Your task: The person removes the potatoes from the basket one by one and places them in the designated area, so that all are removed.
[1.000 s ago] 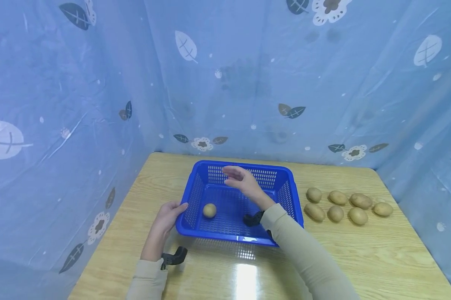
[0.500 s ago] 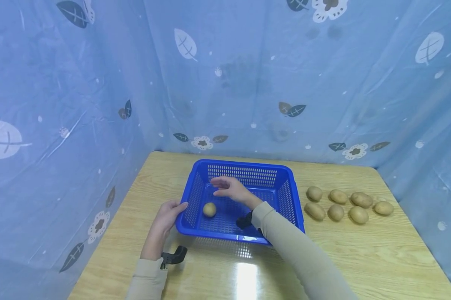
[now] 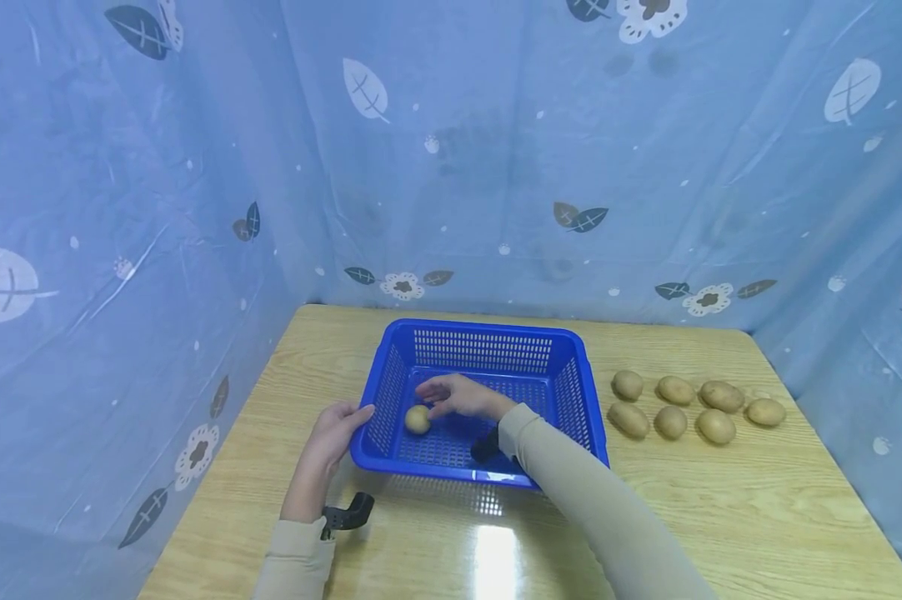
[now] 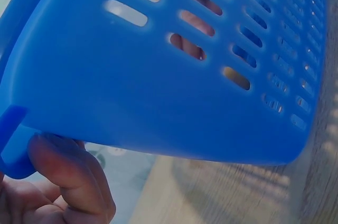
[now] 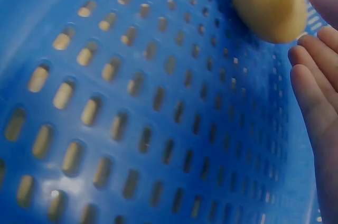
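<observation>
A blue plastic basket (image 3: 488,481) with slotted walls stands on the table. My left hand (image 3: 334,430) grips its rim on the left side, thumb on top; the left wrist view shows the curled fingers (image 4: 68,168) under the lip. Inside the basket, toward the left, lies one potato (image 3: 417,420). My right hand (image 3: 462,396) reaches over the basket floor just right of that potato, thumb and fingers apart. From the right wrist, the fingertips (image 5: 302,73) appear close beside the potato (image 5: 270,3), not wrapped round it.
To the right of the basket, several potatoes (image 3: 672,422) lie in two rows on the wooden table (image 3: 781,508). A blue patterned curtain (image 3: 451,167) hangs behind the table and along both sides.
My right hand has moved left and down into the basket, ending beside the potato. The left hand keeps its grip on the rim, and the basket stays put.
</observation>
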The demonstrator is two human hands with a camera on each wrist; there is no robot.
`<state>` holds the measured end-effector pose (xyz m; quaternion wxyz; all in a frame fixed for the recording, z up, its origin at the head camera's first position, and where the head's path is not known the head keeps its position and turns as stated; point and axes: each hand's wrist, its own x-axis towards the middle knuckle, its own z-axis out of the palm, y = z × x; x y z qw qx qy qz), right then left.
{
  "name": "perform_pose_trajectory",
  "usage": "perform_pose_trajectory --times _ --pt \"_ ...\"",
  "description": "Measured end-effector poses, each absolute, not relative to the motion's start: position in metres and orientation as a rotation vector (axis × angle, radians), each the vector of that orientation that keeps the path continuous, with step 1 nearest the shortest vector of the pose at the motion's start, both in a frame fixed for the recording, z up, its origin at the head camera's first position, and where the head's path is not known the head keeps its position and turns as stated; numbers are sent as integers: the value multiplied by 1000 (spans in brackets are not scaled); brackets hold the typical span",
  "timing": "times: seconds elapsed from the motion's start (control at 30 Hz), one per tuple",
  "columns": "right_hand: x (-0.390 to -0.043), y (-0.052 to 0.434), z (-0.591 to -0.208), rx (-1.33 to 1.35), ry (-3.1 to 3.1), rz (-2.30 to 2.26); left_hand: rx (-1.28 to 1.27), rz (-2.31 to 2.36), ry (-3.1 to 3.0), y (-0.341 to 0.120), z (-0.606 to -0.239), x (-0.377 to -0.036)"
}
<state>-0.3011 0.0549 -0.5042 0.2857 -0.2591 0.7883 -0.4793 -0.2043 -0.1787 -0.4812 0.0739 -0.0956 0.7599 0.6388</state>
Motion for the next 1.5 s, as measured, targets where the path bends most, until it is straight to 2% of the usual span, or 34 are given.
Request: perform_pose_trajectory --times 0.5,1.5 --pt "-297 42 -512 -732 2145 -1136 -312 1891 2302 -179 -480 -202" --pt "-302 45 -507 -696 2287 -1182 -310 1899 2312 -178 -478 -202"
